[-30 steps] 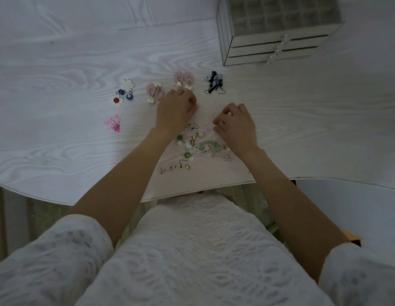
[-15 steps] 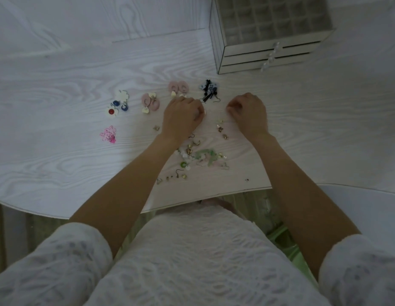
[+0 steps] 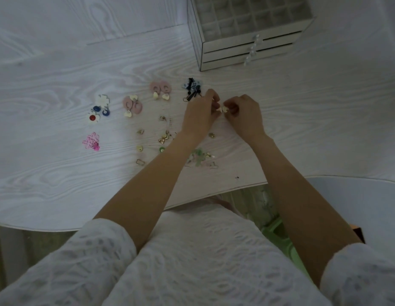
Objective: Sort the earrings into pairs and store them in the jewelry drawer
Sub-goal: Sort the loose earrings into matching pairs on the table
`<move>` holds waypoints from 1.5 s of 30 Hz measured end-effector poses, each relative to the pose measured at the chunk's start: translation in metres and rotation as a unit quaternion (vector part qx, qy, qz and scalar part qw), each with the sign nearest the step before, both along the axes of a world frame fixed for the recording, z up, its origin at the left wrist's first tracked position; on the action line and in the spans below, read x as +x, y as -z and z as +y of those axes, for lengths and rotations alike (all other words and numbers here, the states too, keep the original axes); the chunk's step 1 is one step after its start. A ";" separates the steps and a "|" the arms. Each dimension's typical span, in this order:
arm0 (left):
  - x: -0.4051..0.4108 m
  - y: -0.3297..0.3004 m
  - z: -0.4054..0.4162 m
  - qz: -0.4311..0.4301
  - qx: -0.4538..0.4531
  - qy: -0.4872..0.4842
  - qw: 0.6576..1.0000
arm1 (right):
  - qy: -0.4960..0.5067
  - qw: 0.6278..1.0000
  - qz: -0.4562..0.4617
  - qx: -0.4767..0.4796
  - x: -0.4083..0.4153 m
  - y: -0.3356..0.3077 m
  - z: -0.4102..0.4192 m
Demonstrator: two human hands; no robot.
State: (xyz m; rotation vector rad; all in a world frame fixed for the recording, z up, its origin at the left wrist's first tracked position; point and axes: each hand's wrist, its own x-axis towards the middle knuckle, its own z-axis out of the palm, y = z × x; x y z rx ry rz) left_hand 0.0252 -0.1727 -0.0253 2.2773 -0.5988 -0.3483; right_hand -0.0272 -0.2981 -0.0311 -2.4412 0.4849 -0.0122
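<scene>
We see two bare hands meeting a little right of the middle of the frame, low over the white table. The left hand has its fingers curled and pinches a small cream earring. The right hand pinches another cream earring just beside it. The two little pieces almost touch between the fingertips.

Just left of the hands lies a dark blue and black pair, with the left hand partly over it. Farther left sit two pink pairs with cream hearts, one above and one lower down. At the left of the frame we see white flower earrings with red and blue dots, and under them a bright pink pair.

Below the hands, loose small gold bits and a green heap lie mixed up, partly hidden by the left arm.

The drawer box stands at the upper right of the frame, well apart from the hands. Its top shows many little square cells, and its drawers below are closed.
</scene>
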 end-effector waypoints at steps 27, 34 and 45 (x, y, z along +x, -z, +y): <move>-0.030 0.005 0.075 -0.125 0.110 0.150 0.975 | -0.016 1.000 -0.004 0.006 -0.058 -0.001 0.057; -0.048 0.008 0.087 -0.074 0.088 0.084 0.990 | -0.035 0.998 -0.022 0.041 -0.067 0.000 0.050; -0.048 -0.004 0.076 -0.021 0.127 0.058 0.990 | -0.027 0.999 0.006 0.029 -0.065 -0.006 0.054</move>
